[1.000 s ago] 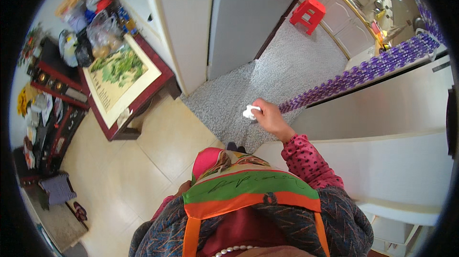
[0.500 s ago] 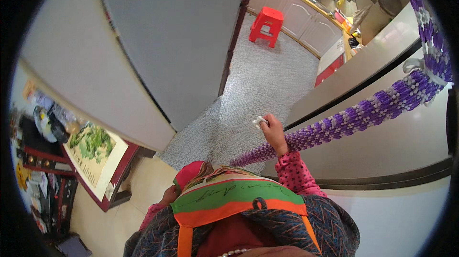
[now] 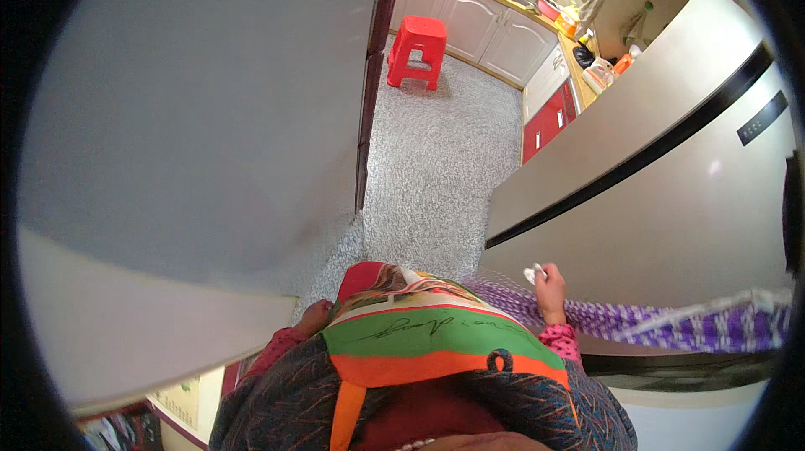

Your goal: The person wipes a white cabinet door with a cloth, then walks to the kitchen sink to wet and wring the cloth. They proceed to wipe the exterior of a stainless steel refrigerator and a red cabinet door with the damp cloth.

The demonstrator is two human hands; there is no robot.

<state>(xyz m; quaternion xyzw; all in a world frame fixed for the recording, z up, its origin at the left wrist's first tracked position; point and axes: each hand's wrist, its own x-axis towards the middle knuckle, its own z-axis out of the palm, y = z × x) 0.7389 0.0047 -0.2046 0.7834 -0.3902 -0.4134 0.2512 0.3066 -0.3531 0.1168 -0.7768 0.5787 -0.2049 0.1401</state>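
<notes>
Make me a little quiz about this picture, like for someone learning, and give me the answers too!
1. Multiple choice: Which hand holds the small white thing?
A) left
B) right

2. True or false: The beaded strands have purple in them.

3. Fill in the blank: The stool on the kitchen floor is coloured ____.

Key:
1. B: the fingers of the right hand hold it.
2. True: they are purple and white.
3. Red.

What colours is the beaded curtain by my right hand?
The beaded curtain is purple and white, shown in the head view.
</notes>
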